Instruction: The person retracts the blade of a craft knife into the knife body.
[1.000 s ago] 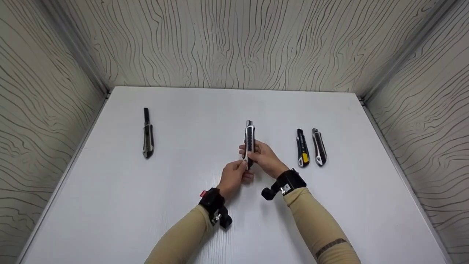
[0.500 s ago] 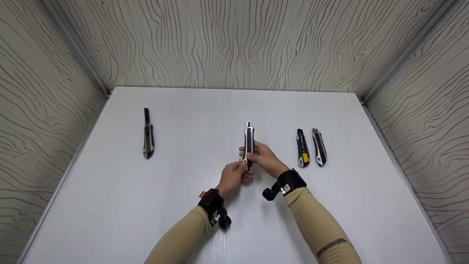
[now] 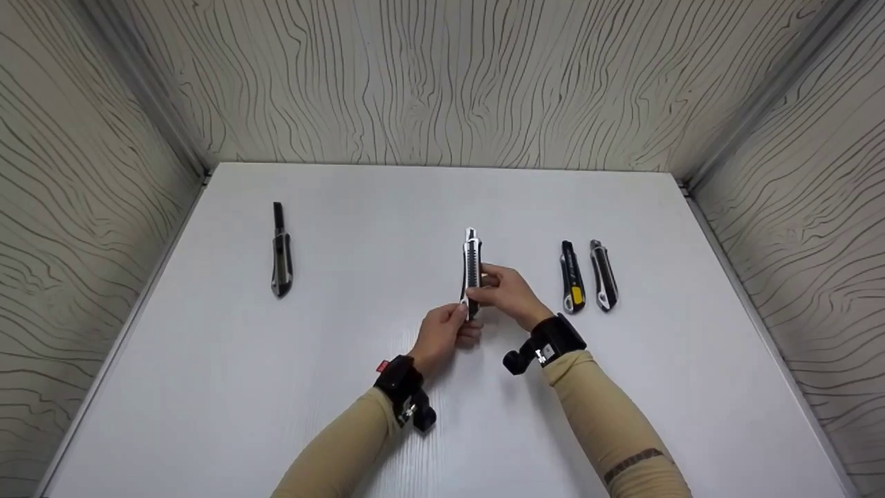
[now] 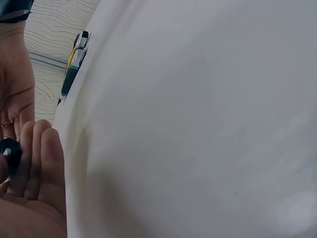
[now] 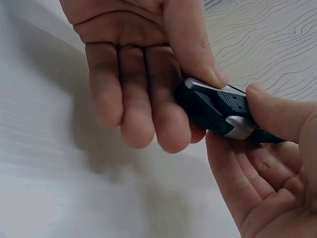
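Note:
Over the middle of the table, a black-and-silver utility knife (image 3: 471,266) is held lengthwise, its silver tip pointing away from me. My left hand (image 3: 440,335) pinches the tail end between thumb and fingers. The right hand (image 3: 513,296) grips the body from the right, thumb lying on the lower part of the handle. Seen from the right wrist, the left hand (image 5: 131,84) has its other fingers extended below the knife's dark end (image 5: 213,106), while the right hand (image 5: 277,171) holds farther along. In the left wrist view only a dark end of the knife (image 4: 10,152) shows.
A brown-grey utility knife (image 3: 281,266) with its black blade extended lies on the left of the white table (image 3: 359,228). On the right lie a black-and-yellow knife (image 3: 573,277) and a silver-and-dark one (image 3: 603,275), side by side. Wood-grain panels (image 3: 429,83) enclose the table.
My right hand has shifted slightly to the right, and its fingertips no longer show on the knife's left side. The left hand and the knife stay nearly in place.

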{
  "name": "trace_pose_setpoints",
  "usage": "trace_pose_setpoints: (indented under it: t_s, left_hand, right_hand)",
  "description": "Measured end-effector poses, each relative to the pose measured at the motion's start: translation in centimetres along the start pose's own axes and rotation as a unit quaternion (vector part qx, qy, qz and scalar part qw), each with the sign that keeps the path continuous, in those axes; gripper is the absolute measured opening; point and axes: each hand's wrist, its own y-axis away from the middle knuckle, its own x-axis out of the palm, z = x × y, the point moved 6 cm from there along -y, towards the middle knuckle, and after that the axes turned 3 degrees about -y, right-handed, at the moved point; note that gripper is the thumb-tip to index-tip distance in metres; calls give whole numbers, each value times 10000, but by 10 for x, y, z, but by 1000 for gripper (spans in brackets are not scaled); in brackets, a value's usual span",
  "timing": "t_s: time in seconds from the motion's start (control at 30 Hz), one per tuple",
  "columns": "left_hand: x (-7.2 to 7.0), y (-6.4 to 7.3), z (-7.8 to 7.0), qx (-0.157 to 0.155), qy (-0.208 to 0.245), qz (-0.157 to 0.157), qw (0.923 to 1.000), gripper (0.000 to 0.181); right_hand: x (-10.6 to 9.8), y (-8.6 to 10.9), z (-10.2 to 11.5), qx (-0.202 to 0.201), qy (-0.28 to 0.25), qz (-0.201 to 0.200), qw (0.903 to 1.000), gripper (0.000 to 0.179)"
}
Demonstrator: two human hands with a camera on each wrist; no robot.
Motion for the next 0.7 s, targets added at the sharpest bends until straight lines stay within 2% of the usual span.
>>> trace_pose_setpoints:
  t_s: [0.23,0.43,0.7]
  left_hand:
    - [10,0,-1,-41,-81,4,10000,35]
    - [21,-1,0,-134,-70,8,9999,36]
    - [38,-5,4,-127,-311,75,9994,37]
  right_hand:
    - [-7,5,-4,158,27,-16,9999,62]
    - [-14,9,-7,140,40,-191,9997,54]
    - [-32,16,-18,269,195,-378,9987,53]
